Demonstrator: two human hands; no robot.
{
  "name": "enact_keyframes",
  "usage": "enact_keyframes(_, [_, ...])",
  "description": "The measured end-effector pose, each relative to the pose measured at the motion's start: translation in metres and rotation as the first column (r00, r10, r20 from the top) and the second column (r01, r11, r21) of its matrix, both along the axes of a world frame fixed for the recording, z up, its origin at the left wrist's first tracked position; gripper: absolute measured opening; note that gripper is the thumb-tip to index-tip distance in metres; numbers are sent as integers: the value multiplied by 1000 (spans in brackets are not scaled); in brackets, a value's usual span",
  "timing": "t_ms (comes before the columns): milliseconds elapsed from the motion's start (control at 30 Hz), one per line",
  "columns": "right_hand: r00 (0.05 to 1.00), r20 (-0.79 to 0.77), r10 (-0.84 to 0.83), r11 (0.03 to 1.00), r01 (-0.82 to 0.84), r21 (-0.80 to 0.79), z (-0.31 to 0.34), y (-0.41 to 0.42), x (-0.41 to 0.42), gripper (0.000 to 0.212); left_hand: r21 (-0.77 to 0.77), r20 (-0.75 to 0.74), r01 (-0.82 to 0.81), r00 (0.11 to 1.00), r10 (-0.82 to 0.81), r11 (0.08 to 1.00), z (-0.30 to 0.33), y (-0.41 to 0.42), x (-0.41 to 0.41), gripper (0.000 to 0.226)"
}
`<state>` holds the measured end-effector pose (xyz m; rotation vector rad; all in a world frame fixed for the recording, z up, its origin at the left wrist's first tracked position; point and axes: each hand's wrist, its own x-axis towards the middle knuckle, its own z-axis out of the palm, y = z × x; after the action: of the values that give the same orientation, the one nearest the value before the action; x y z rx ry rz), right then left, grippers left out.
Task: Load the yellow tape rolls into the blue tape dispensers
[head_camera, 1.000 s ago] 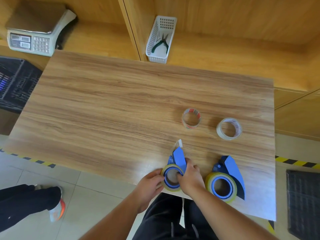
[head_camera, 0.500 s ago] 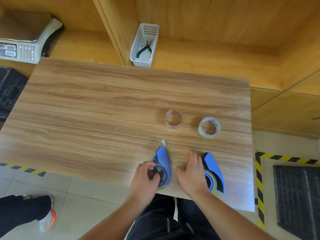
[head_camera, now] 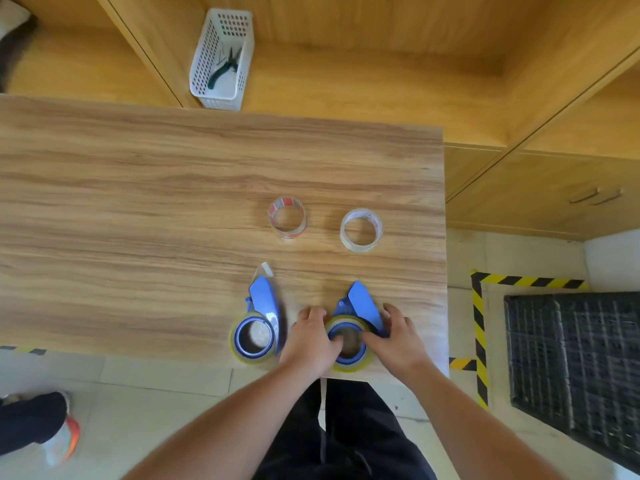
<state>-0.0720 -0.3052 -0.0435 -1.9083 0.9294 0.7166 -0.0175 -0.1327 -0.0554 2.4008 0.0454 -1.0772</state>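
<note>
Two blue tape dispensers lie at the near edge of the wooden table, each with a yellow tape roll on its hub. The left dispenser lies alone, its yellow roll around the blue hub and a short tape tail at its tip. Both hands are on the right dispenser. My left hand grips the left side of its yellow roll, thumb inside the hub. My right hand holds the right side, fingers on the blue body.
Two clear tape rolls stand further back, one with red print and one plain. A white basket with pliers sits on the shelf behind. Another person's shoe is on the floor at left; a black crate at right.
My left hand let go of the left dispenser and moved right. Both hands now hold the right dispenser. The camera view shifted to the right.
</note>
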Motion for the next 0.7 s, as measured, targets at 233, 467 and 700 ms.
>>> enact_keyframes(233, [996,12,87,996,-87,-10,-10,5,5,84,22,1,11,1000,-11,1000,-14,0,-1,43])
enact_keyframes(467, [992,63,109,994,-108,-13,-3,1,6,64,-29,37,-69,997,70,997,-8,-14,-8,44])
enact_keyframes(700, [971,210,-116,983,81,166,21,-19,6,65,-142,131,-144,978,163,979,29,-27,-9,46])
